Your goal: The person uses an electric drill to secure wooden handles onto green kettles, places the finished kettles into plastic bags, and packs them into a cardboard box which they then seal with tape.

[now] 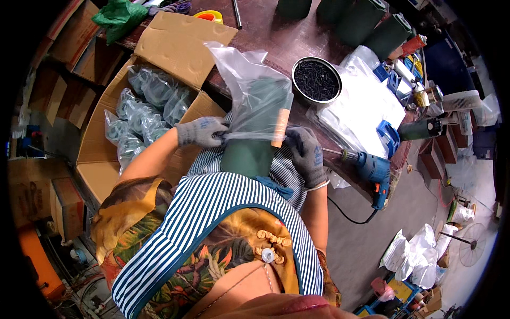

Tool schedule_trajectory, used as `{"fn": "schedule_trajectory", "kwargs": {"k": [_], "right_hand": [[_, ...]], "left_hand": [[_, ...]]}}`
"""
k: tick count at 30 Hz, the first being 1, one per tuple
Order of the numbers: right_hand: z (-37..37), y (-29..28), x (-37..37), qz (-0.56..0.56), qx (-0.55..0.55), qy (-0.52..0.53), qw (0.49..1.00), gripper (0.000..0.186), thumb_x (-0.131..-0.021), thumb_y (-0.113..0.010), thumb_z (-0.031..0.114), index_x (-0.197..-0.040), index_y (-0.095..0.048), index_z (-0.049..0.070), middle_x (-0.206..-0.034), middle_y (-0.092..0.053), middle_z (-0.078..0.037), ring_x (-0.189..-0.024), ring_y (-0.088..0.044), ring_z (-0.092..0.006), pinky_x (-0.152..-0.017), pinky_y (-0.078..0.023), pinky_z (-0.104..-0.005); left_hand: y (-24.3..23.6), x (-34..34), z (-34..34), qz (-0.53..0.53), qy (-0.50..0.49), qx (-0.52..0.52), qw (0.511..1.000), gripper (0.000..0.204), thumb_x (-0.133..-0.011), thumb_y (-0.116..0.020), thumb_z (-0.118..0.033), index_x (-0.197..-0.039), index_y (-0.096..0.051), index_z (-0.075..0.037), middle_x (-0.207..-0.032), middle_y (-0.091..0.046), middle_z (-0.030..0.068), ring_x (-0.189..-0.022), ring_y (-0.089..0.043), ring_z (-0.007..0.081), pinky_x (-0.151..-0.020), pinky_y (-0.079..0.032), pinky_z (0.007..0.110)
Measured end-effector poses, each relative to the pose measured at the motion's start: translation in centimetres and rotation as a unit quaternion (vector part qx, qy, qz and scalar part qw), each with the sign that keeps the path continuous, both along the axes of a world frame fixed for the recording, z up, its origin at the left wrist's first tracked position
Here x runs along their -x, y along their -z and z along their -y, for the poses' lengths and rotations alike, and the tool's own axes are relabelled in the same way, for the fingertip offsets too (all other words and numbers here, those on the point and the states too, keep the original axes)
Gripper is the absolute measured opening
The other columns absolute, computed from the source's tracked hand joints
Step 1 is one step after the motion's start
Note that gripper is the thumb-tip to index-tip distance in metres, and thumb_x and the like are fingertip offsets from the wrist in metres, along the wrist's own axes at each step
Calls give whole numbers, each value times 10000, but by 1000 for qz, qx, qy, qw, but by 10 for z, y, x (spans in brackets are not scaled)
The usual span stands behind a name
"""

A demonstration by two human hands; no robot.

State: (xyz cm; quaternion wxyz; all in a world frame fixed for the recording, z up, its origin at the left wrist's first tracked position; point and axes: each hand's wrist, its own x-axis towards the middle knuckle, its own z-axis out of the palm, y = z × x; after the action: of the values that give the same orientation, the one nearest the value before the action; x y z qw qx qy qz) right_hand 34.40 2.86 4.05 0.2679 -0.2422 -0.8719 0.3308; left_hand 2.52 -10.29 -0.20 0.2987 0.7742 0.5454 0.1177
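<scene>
While the clear bag (pixel 234 66) covers only part of the green cylinder (pixel 247 158), the latter's bare lower end lies against the striped apron (pixel 212 196) and its covered end points towards the surface (pixel 260 32). The fingers of the left hand (pixel 204 131) are curled closed on the bag's hem; those of the right hand (pixel 307 155) bend beside the opposite edge, and whether they grip film cannot be told. Uneven pulling could split the thin film, and the hem could snag on the tan strip (pixel 280 127) along the cylinder's right side. With no firm support evident beneath, the cylinder could also slip.

To the right, the blue drill (pixel 374 169) lies with its bit directed at the right glove, a likely obstacle to outward movement; its dark cable hangs off the edge. Beyond are a bowl (pixel 321 99) of dark screws and stacked plastic sheets (pixel 364 109). At left, an open cardboard box (pixel 95 154) holding film-wrapped pieces (pixel 141 117) crowds the left forearm.
</scene>
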Motion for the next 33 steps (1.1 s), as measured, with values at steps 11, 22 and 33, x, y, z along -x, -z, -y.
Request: {"fn": "schedule_trajectory", "kwargs": {"k": [11, 22, 33], "right_hand": [[148, 46, -117, 1, 209, 94, 973, 261, -872, -679, 121, -1119, -658, 42, -1179, -666, -165, -1174, -596, -334, -1010, -454, -411], [128, 60, -88, -95, 419, 180, 885, 389, -933, -613, 121, -1277, -572, -55, -1274, -620, -180, -1136, -598, -252, -1012, -461, -369], [6, 29, -46, 25, 136, -25, 990, 264, -910, -603, 17, -1164, -633, -45, -1118, -695, -158, -1079, -644, -269, -954, -493, -370]], "left_hand": [[-167, -22, -87, 25, 62, -368, 927, 638, -785, -756, -174, -1384, -539, -138, -1440, -504, 101, -1329, -474, 311, -1102, -413, 447], [-173, 60, 21, -248, 16, -261, 933, 455, -739, -763, -206, -1181, -652, -212, -1129, -643, 15, -1053, -605, 246, -920, -524, 382], [39, 139, 264, -528, -341, 334, 703, 492, -944, -477, -434, -1251, -682, -109, -1268, -652, 157, -1201, -566, 328, -955, -405, 499]]}}
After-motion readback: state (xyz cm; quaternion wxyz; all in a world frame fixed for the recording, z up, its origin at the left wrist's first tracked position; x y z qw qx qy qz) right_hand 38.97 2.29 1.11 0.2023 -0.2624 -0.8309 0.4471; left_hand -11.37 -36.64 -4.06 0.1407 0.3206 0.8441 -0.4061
